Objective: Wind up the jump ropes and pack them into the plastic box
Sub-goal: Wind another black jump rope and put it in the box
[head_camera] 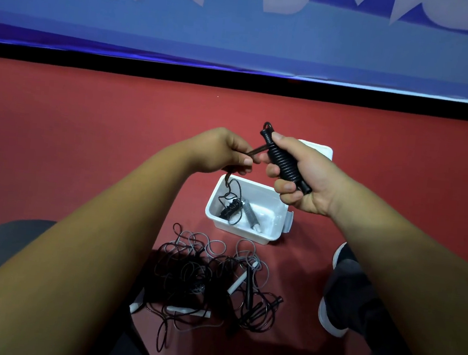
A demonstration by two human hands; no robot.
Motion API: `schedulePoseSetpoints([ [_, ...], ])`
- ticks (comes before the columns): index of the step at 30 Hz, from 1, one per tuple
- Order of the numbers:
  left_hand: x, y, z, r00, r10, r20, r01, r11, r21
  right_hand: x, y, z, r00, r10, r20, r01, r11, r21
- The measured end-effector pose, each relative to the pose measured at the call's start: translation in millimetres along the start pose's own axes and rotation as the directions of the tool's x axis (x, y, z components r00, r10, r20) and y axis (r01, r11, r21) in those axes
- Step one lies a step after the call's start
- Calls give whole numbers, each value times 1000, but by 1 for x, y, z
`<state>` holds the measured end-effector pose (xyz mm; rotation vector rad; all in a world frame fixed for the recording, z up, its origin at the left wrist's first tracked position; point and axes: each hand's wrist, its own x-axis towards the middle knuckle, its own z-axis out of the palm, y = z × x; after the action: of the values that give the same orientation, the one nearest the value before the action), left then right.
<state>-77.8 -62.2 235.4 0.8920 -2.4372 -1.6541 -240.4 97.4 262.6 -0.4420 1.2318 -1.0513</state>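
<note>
Above the plastic box (239, 230), the right hand (305, 180) grips the coiled black jump rope (281, 160) while the left hand (221, 153) pinches its loose tail, which could slip and let the tight coils spring undone

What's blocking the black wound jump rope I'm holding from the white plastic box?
Nothing visible. The white plastic box lies open below the black wound jump rope; two other wound ropes lie in its left part.
</note>
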Motion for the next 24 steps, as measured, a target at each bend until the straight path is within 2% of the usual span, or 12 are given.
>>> schedulePoseSetpoints([
  [3,-2,-2,2,999,-30,45,36,990,-137,-4,0,-1,994,36,105,-34,999,-21],
  [7,-4,4,4,999,-4,39,13,973,-232,-9,2,-4,962,136,236,-109,987,-122],
  [12,-5,13,5,1000,-9,16,13,968,-249,-13,7,-4,918,237,319,-162,956,-244],
  [17,-4,15,6,999,42,-13,-44,972,-230,-10,10,-6,918,306,251,-201,907,-370],
  [24,-3,28,4,986,151,-69,-152,988,-13,-4,13,-9,957,275,94,-210,878,-430],
])
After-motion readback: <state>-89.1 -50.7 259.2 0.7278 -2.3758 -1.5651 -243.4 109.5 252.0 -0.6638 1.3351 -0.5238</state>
